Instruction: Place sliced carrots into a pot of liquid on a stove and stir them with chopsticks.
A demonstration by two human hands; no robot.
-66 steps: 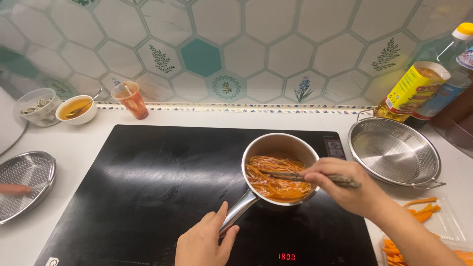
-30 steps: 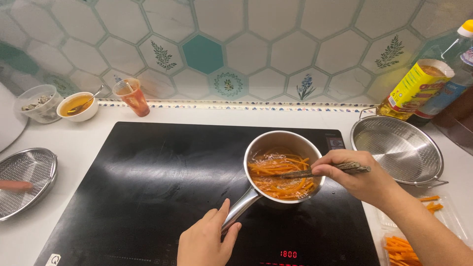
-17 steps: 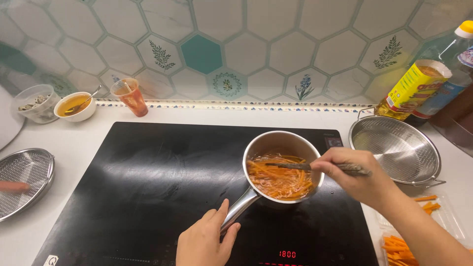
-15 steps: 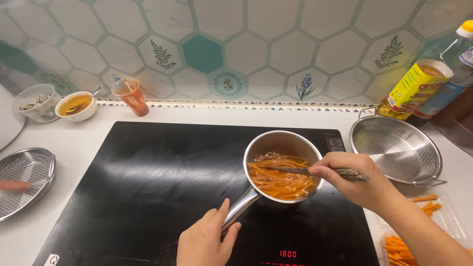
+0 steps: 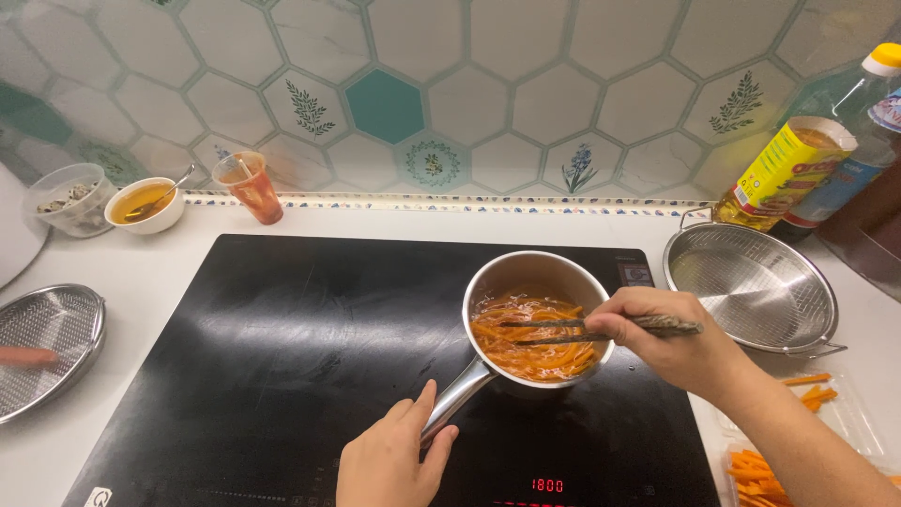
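Note:
A small steel saucepan (image 5: 526, 274) stands on the black induction hob (image 5: 282, 357), filled with orange carrot strips (image 5: 535, 343) in liquid. My left hand (image 5: 392, 460) grips the pan's handle (image 5: 457, 399) at the near edge. My right hand (image 5: 671, 340) holds a pair of dark chopsticks (image 5: 563, 330), their tips lying in the carrot strips.
A steel strainer bowl (image 5: 751, 286) sits right of the hob, with oil bottles (image 5: 784, 174) behind it. Cut carrot sticks (image 5: 760, 469) lie on a tray at bottom right. At left are a mesh strainer (image 5: 42, 347), a sauce bowl (image 5: 143, 204), a plastic cup (image 5: 249, 188) and a small container (image 5: 68, 197).
My right hand has moved the chopsticks back and forth through the carrot strips, shifting them in the pan. My left hand has stayed on the handle.

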